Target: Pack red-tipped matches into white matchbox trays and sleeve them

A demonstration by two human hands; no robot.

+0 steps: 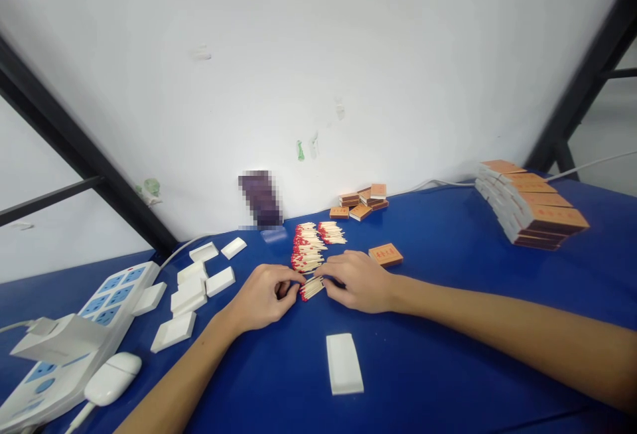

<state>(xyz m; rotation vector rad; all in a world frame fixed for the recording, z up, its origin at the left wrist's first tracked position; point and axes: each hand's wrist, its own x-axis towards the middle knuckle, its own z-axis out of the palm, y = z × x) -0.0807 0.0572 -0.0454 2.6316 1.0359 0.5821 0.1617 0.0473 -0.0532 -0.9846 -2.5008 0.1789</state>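
Observation:
A small bunch of red-tipped matches [312, 289] lies on the blue tabletop between my two hands. My left hand [263, 296] is curled, its thumb and forefinger pinching at the red-head end. From the other side, the bent fingers and thumb of my right hand [355, 281] close on the bare wooden ends. Just beyond my fingers, a larger pile of matches [306, 248] is spread out, with a smaller pile [332, 232] to its right. An orange matchbox [385, 255] lies behind my right hand. Nearer to me rests a white matchbox tray [345, 363].
Several white trays [189, 296] lie at left beside a power strip [107, 301] with a plugged-in adapter and a white earphone case [113, 379]. Matchboxes [363, 202] sit by the wall; stacked packs [535, 205] stand far right. A pixelated dark object [261, 198] leans against the wall.

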